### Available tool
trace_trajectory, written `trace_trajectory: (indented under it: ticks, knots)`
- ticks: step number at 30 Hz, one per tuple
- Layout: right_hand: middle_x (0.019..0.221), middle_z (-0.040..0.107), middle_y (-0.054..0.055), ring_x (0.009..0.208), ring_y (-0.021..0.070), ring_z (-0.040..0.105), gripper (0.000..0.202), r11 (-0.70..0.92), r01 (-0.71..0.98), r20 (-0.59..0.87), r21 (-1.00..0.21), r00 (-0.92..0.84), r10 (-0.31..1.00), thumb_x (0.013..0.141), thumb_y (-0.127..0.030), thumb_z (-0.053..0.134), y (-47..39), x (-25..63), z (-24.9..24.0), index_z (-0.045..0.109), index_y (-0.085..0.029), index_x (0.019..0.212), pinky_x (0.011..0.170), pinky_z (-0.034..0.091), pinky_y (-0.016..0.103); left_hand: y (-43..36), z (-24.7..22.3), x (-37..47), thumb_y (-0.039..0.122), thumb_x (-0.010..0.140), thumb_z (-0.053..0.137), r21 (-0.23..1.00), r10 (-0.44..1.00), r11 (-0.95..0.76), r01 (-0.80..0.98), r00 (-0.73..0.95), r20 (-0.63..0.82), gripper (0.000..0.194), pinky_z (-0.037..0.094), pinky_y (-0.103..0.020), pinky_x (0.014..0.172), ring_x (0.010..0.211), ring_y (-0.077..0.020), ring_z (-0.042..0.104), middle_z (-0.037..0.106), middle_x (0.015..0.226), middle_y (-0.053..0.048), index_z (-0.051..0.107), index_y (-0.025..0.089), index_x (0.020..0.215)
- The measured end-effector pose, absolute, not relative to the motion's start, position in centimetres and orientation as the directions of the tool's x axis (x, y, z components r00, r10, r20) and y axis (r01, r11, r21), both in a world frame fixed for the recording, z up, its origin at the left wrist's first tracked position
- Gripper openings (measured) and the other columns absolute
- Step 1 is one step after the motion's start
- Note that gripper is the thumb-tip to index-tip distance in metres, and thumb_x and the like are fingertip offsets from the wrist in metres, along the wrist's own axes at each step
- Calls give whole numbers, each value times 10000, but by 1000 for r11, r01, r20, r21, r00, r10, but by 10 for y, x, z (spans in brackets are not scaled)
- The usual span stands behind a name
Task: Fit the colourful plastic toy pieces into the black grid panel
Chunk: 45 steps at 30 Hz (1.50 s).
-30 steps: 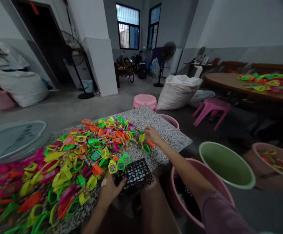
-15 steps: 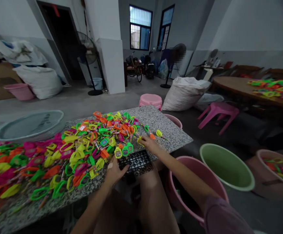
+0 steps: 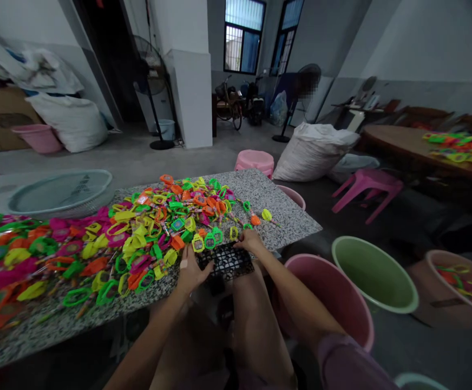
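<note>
A black openwork tray (image 3: 230,261) sits at the table's near edge, over my legs. My left hand (image 3: 191,272) grips its left end, thumb over the top and a plaster on one finger. My right hand (image 3: 251,242) is at its far right corner with bent, closed fingers; what they hold is hidden. A green toy watch (image 3: 247,226) shows just beyond that hand, and a yellow toy watch (image 3: 233,233) stands to its left. Along the tray's far side are another yellow toy watch (image 3: 197,243) and two green toy watches (image 3: 212,238).
A big heap of bright toy watches (image 3: 138,230) covers the left of the speckled stone table (image 3: 290,227). A mesh basket (image 3: 61,192) is behind it. To my right stand a pink tub (image 3: 329,287), a green tub (image 3: 374,276) and a pink stool (image 3: 368,187).
My right hand has left the yellow toy watch, which now stands at the tray's far side, and moved slightly right and nearer. My left hand keeps its hold. The view has shifted slightly.
</note>
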State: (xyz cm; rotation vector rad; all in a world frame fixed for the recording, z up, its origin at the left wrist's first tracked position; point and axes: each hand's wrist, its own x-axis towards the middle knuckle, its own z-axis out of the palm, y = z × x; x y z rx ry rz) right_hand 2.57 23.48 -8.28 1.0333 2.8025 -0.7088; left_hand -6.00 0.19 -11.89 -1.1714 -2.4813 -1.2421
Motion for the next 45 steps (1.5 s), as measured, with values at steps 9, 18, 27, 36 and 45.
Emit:
trace_trajectory:
  ticks: [9,18,27,36,45]
  knots:
    - [679,654,7,616,151,587,171,557,259,117,-789,-827,550,783,-344,618,190,26,-105,641,-176,756,557,431,222,30,-53,-63,402,878,521,474,675,235,849,-493,549,553,368,-462,1043,1203,-284,450,523,1259,-121,414,205,1384]
    - [747,699,41,699,188,627,128,671,363,40,-646,-862,505,744,-236,648,169,16,-94,683,-173,849,622,430,238,41,-64,-100,487,891,501,462,844,99,881,-321,431,457,410,-386,989,1145,-240,468,608,1122,-71,524,242,1277]
    - [1029,659,62,781,157,629,389,619,428,74,-658,-782,619,702,-269,751,224,43,-83,592,-167,1043,697,451,246,45,-43,-108,650,818,513,260,891,168,951,-259,372,693,222,-534,1096,1243,-297,433,583,1253,-93,400,255,1375]
    - [1003,674,142,906,245,644,491,634,703,-55,-321,-682,729,771,-373,703,260,43,-81,554,-112,1159,728,447,279,60,-47,-101,579,914,383,159,921,234,959,-271,279,495,416,-372,913,1071,-225,581,638,1157,-71,536,246,1247]
    - [1161,620,84,993,183,610,343,993,115,-75,2,-991,115,890,-38,420,295,31,-63,633,-219,1087,808,467,267,62,-45,-113,618,890,405,227,955,186,956,-230,187,519,402,-345,929,1123,-212,570,606,1264,-48,524,276,1263]
